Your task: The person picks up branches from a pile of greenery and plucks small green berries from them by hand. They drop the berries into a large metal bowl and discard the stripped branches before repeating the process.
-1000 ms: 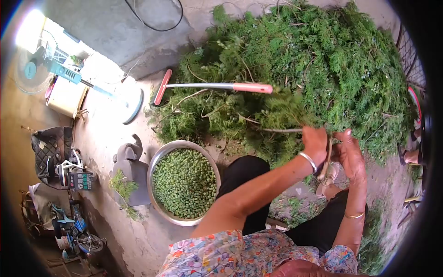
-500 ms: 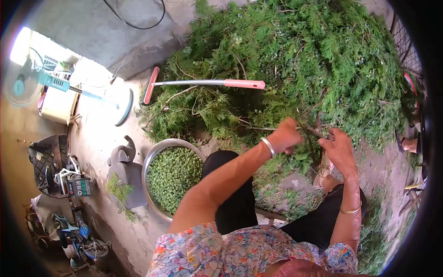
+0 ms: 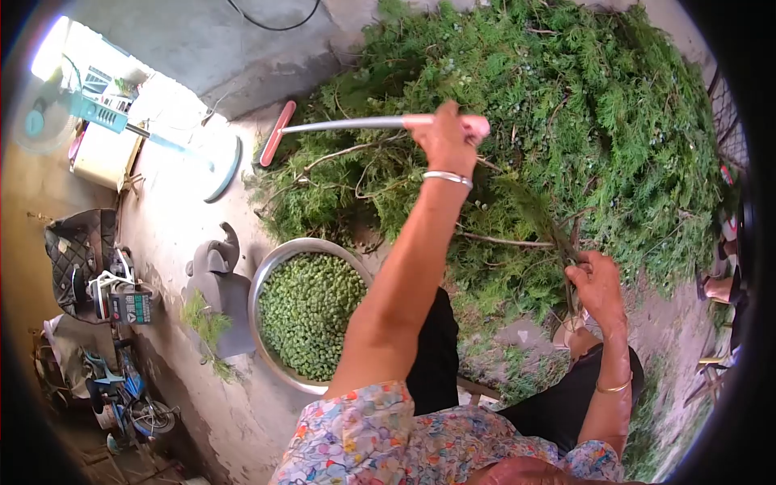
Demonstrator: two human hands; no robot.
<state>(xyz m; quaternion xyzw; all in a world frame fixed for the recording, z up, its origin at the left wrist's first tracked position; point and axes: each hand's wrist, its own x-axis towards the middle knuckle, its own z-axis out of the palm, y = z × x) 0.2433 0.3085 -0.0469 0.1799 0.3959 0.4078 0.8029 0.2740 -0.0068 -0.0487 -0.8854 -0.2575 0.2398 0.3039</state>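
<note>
Concrete floor [image 3: 255, 408] bears a branch pile [image 3: 622, 145] toward its far-right corner. Left hand [image 3: 446, 144]: curled closed around the handle of a pink-handled tool [image 3: 347, 124] on the pile. Right hand [image 3: 600, 284]: fingers partly closed, pinching a branch [image 3: 540, 214] at the near edge.

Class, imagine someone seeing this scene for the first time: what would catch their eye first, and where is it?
Probably the big heap of feathery green branches, filling much of the upper middle and right of the view. Next, the metal bowl of small green pieces, left of centre beside a grey elephant-shaped object. The pink-handled tool also stands out, reaching across the heap's left part, the left hand gripping its handle.
</note>
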